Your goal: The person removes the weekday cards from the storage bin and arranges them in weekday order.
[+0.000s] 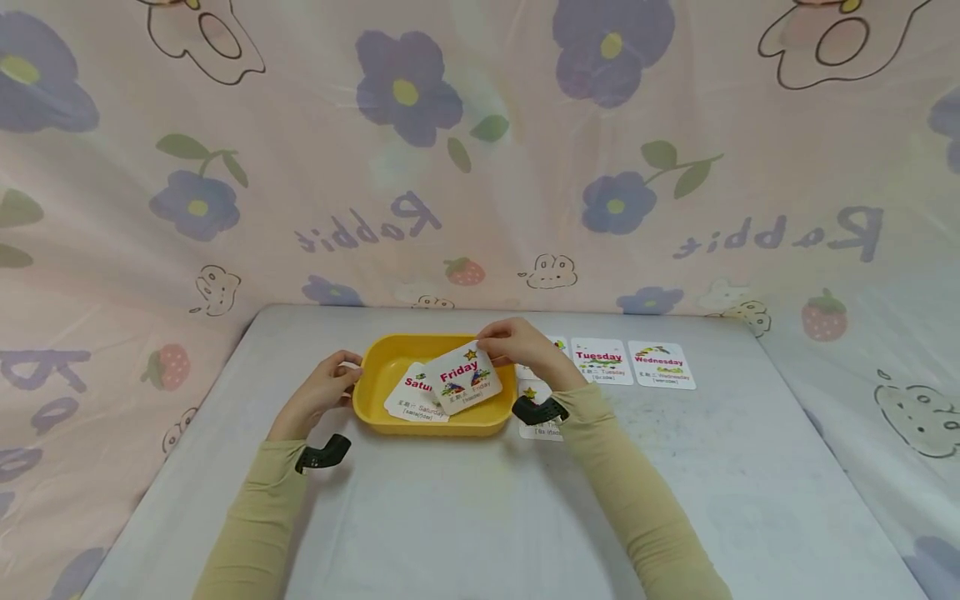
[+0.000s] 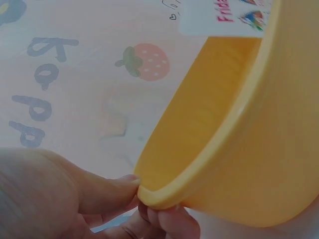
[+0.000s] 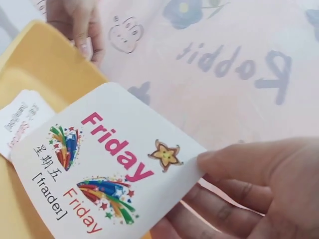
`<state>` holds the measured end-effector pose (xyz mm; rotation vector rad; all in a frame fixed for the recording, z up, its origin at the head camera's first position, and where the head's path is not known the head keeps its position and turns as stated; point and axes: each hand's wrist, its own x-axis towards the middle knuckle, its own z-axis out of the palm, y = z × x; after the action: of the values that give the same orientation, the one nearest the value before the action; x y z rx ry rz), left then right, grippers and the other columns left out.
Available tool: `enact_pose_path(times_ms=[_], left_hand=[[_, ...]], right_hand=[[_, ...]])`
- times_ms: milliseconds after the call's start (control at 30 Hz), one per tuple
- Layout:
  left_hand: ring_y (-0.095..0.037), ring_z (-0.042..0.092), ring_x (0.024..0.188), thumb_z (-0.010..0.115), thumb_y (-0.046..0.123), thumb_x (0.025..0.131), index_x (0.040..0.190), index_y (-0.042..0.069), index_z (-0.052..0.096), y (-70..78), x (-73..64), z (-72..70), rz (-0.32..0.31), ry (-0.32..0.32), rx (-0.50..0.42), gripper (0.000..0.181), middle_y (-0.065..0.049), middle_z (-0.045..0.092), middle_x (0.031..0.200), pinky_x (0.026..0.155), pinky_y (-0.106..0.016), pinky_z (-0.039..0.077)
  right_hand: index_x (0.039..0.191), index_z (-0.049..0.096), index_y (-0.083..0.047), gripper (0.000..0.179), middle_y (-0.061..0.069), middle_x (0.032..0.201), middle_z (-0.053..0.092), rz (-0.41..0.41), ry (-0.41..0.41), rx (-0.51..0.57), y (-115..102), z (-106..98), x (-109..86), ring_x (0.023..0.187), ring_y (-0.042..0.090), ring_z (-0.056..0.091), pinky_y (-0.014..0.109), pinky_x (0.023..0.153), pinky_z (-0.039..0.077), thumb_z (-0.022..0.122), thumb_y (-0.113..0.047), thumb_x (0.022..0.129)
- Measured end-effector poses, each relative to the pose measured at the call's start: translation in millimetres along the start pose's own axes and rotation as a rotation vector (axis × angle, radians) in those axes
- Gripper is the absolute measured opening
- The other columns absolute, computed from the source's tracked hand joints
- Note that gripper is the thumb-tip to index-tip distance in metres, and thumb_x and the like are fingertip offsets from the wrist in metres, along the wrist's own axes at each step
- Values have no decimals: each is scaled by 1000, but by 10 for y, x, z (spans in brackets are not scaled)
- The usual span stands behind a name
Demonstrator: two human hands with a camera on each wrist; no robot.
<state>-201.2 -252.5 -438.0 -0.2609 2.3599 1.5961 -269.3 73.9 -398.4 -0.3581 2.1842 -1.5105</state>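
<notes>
A yellow tray [image 1: 375, 353] stands on the table, and my left hand [image 1: 325, 389] pinches its left rim between thumb and fingers, as the left wrist view shows up close. Over the tray, my right hand [image 1: 521, 343] pinches the top right corner of a white Friday card [image 3: 107, 169], its printed face turned up and tilted. Below that card a Saturday card [image 1: 408, 400] lies in the tray, partly covered by it.
Right of the tray, a Tuesday card [image 1: 602, 362] and a Wednesday card [image 1: 662, 366] lie side by side on the white table [image 1: 450, 517]. A card with a star [image 1: 536, 429] and another behind my right hand are partly hidden. A patterned curtain [image 1: 480, 192] rises behind.
</notes>
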Motion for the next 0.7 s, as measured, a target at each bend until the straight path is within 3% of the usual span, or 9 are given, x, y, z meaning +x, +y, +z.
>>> enact_pose_path(times_ms=[167,367,700], left_hand=[[-24,54,82,45,15,102,129,2,40,-7,-9,0,-5,2,0,30,-17,53,103,69,-29,52],[-25,54,82,44,14,103,130,2,40,-1,-25,2,6,-1,-3,30,-18,52,103,69,-28,52],[-25,53,82,44,14,103,130,1,40,9,-20,7,7,4,3,30,-19,52,103,67,-28,51]], right_hand=[[115,62,1,27,15,110,64,-5,45,67,-56,-125,-98,96,26,64,34,82,53,61,-15,95],[121,57,5,30,20,113,62,-31,97,141,-85,-313,-256,98,28,64,42,90,49,57,-12,97],[121,55,5,32,18,108,62,-17,198,136,170,-629,-529,88,22,64,35,81,53,56,-17,98]])
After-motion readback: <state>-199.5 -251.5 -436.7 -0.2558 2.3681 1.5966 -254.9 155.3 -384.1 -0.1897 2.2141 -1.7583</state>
